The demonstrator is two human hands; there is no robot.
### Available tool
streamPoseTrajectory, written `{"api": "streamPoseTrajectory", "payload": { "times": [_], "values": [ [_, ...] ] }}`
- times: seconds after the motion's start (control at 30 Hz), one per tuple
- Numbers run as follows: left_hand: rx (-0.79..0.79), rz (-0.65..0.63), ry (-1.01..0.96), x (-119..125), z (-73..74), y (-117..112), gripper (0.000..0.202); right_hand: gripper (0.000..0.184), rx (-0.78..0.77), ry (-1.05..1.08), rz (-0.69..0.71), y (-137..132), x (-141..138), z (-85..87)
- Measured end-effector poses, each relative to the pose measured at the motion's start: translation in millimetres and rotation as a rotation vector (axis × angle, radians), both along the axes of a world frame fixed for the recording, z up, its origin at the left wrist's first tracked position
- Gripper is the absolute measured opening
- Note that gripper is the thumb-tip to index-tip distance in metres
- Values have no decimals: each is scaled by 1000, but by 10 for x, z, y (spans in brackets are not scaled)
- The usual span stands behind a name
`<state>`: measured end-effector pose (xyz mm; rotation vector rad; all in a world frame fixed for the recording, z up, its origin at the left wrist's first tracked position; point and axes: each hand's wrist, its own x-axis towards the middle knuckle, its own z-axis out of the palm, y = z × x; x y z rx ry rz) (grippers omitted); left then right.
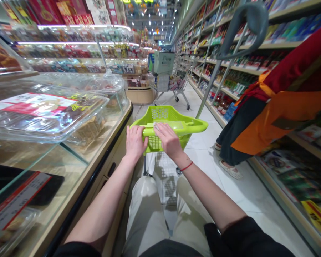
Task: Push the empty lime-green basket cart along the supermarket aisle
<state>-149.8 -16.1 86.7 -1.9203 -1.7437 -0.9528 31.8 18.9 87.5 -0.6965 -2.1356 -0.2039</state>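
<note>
Left hand (136,142) and right hand (169,140) both gripping the green cart handle (149,130). Glass case (37,157) at 9 o'clock, shelves (230,64) around 2.

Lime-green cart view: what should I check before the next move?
1. Left hand on the lime-green plastic cart handle: ok.
2. Right hand on that handle: ok.
3. Aisle ahead: not ok, a grey wire shopping cart stands further along.
4. Right side: not ok, a person in red and orange clothing stands nearby.
5. Gap to the glass display counter on the left: cannot tell.
</note>
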Motion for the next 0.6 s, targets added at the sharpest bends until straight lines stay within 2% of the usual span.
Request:
{"api": "streamPoseTrajectory", "payload": {
  "times": [0.1, 0.2, 0.33, 0.47, 0.53, 0.6],
  "values": [
    [-2, 39, -23, 8, -14, 10, 36, 43, -18, -81, 88, -42, -237, 80],
    [-5, 49, -24, -2, -19, 17, 35, 42, -5, -99, 87, -69, -186, 70],
    [-6, 51, -16, -12, -7, 12, 35, 49, 24, -36, 8, -53, 250, -65],
    [0, 46, -27, -14, -10, 12, 34, 55, 31, 116, -149, 18, 761, -260],
    [5, 43, -36, -16, -13, 14, 34, 53, 42, 191, -229, 57, 906, -331],
    [10, 39, -52, -17, -10, 14, 33, 52, 44, 242, -287, 82, 921, -350]
  ]
}}
